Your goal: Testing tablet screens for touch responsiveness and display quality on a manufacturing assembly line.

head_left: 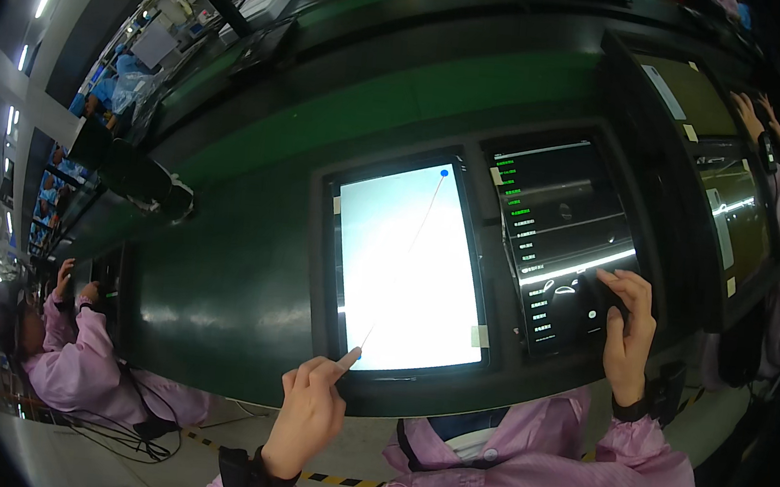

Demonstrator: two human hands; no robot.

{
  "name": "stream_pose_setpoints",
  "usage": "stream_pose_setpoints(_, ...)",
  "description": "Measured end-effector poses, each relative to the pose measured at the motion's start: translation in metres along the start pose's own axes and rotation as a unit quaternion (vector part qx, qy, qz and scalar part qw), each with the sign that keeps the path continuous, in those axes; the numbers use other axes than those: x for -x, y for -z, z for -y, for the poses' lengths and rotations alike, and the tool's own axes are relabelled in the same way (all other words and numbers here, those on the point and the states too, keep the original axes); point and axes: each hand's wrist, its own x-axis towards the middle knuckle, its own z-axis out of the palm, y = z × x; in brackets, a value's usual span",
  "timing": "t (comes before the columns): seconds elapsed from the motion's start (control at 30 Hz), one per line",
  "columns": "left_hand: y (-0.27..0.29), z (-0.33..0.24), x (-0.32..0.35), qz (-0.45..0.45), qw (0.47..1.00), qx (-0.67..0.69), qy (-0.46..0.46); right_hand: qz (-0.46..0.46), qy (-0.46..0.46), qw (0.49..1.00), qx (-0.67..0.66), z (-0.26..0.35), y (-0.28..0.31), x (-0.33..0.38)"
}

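A tablet (411, 273) with a bright white screen lies in a dark frame on the bench before me. On it a thin reddish line runs from a blue dot near the top right to the lower left corner. My left hand (308, 413) points there, index finger stretched onto the glass, other fingers curled, holding nothing. To the right is a second tablet (564, 217), whose black screen carries a list of green and white lines. Over its lower right edge my right hand (627, 338) is spread and bent, fingertips at or just above the glass; contact is unclear. It holds nothing.
The bench has a green top (219, 293). Further right stands a dark tray (681, 147) with two more tablets, beside another person's hands (749, 115). A dark cylindrical object (150, 181) sticks out at left. A person in a pink sleeve (89, 342) works at far left.
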Motion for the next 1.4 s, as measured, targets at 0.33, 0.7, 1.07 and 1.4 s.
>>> stream_pose_setpoints(0.33, -0.001, 0.015, -0.027, -0.196, 0.976, 0.092, -0.004, 0.03, -0.002, 0.996, -0.083, 0.02, 0.011, -0.045)
stream_pose_setpoints(0.7, -0.025, 0.036, -0.097, -0.17, 0.982, 0.084, 0.003, 0.1, 0.023, 0.986, 0.128, -0.002, -0.005, -0.08)
stream_pose_setpoints(1.07, 0.0, 0.037, -0.115, -0.183, 0.982, 0.05, -0.015, 0.088, 0.096, 0.985, 0.111, -0.002, 0.002, -0.113)
stream_pose_setpoints(1.4, -0.019, 0.002, -0.22, -0.116, 0.975, 0.082, -0.172, 0.215, 0.119, 0.957, 0.154, -0.007, -0.055, -0.155)
